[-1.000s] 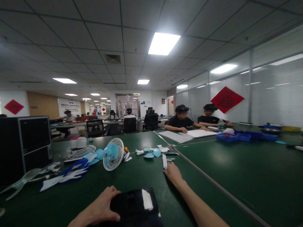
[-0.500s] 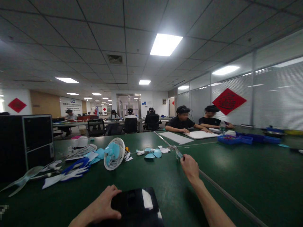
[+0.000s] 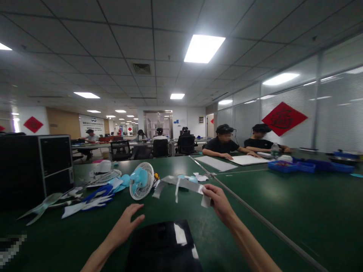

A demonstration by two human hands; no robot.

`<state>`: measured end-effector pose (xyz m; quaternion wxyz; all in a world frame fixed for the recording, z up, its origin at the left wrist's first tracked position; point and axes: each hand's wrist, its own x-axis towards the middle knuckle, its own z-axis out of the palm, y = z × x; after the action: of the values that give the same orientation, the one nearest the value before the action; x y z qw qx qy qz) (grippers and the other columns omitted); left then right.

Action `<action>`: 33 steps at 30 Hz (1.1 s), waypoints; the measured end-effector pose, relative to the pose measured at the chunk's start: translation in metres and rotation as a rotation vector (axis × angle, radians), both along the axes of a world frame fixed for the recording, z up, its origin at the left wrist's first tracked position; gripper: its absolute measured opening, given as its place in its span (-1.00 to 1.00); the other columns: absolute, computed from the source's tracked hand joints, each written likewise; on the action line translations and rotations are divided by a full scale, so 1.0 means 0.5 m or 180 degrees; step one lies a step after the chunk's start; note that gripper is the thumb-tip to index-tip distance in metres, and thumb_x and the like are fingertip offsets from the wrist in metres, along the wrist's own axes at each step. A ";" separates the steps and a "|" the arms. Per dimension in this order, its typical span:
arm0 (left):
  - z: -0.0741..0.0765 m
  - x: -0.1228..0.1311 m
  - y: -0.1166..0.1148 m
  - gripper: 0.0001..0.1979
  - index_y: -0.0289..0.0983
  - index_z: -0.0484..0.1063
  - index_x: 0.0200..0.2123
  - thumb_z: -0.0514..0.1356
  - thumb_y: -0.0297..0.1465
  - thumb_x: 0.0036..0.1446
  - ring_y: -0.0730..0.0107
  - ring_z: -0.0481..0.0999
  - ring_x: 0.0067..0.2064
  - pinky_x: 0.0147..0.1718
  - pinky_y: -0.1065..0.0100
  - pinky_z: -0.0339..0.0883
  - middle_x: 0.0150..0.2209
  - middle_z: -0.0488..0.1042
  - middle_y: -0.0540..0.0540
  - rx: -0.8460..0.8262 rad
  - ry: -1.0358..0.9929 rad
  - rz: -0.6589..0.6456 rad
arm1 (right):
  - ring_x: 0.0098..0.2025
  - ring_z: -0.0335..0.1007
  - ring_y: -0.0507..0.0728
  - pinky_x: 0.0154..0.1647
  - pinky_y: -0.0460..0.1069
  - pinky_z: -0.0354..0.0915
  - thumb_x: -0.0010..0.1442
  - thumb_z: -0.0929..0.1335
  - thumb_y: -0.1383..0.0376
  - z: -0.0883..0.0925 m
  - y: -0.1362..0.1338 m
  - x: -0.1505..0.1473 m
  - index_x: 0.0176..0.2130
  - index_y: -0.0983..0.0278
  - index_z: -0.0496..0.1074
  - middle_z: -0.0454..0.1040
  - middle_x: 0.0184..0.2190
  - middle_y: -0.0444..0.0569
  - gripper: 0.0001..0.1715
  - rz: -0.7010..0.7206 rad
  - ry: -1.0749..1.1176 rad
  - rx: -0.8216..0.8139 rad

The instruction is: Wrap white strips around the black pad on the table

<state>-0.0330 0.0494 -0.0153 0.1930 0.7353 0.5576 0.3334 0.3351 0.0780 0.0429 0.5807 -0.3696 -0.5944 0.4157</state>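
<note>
A translucent, greyish strip (image 3: 191,185) with dangling pieces hangs from my right hand (image 3: 217,200), whose thumb and fingers pinch its right end. The strip stretches left over the table in front of light blue fan blades. My left hand (image 3: 127,223) is raised with thumb and fingers apart, holding nothing, just above and left of a glossy black object (image 3: 163,247). That black object lies at the near edge of the view and shows bright reflections.
A small white fan with blue blades (image 3: 141,180) stands on the green table (image 3: 176,211). Blue-white gloves (image 3: 90,202) and a black computer case (image 3: 56,162) are at left. Two people sit across at right, near white sheets (image 3: 249,160) and blue trays (image 3: 280,166).
My left hand has come off the black object and risen. My right hand has moved slightly left and nearer, and the strip now hangs spread out. The view has shifted slightly left.
</note>
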 end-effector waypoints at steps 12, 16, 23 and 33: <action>0.059 0.025 -0.033 -0.30 -0.31 0.48 -0.08 -0.13 0.12 0.15 0.21 0.44 -0.20 -0.18 0.28 0.31 -0.26 0.53 -0.09 -0.0166 -0.0902 -0.0154 | -0.62 0.01 -0.08 -0.62 -0.14 -0.12 -0.04 0.38 0.16 -0.032 -0.034 -0.083 -0.44 0.32 0.41 0.22 -0.65 -0.26 -0.75 0.0792 -0.0462 -0.0403; 0.069 0.030 -0.042 -0.39 -0.29 0.51 -0.21 -0.02 0.10 0.09 0.27 0.41 -0.30 -0.31 0.35 0.27 -0.37 0.49 -0.04 -0.0081 -0.0800 -0.0121 | -0.62 0.02 -0.08 -0.62 -0.14 -0.11 -0.03 0.38 0.15 -0.032 -0.038 -0.090 -0.45 0.32 0.41 0.22 -0.66 -0.25 -0.74 0.0763 -0.0644 -0.0436; 0.075 0.031 -0.047 -0.48 -0.31 0.49 -0.34 0.10 0.05 0.03 0.43 0.31 -0.45 -0.47 0.44 0.16 -0.47 0.40 0.02 -0.0276 -0.0913 -0.0080 | -0.60 0.04 -0.07 -0.62 -0.14 -0.09 0.00 0.38 0.13 -0.040 -0.037 -0.093 -0.44 0.33 0.43 0.23 -0.65 -0.24 -0.72 0.0742 -0.0772 -0.0544; 0.072 0.006 -0.083 -0.59 -0.34 0.44 -0.27 0.27 -0.12 -0.08 0.51 0.31 -0.47 -0.55 0.49 0.15 -0.45 0.42 0.02 -0.1478 -0.1047 -0.0845 | -0.59 0.16 -0.06 -0.61 -0.15 0.03 -0.11 0.38 0.34 -0.042 -0.044 -0.074 -0.42 0.36 0.46 0.34 -0.62 -0.21 -0.85 0.1331 -0.1403 -0.0959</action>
<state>-0.0298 0.0078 0.0209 0.4852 0.6742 0.4792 0.2835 0.2980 0.0558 0.0217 0.2792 -0.4024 -0.7004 0.5191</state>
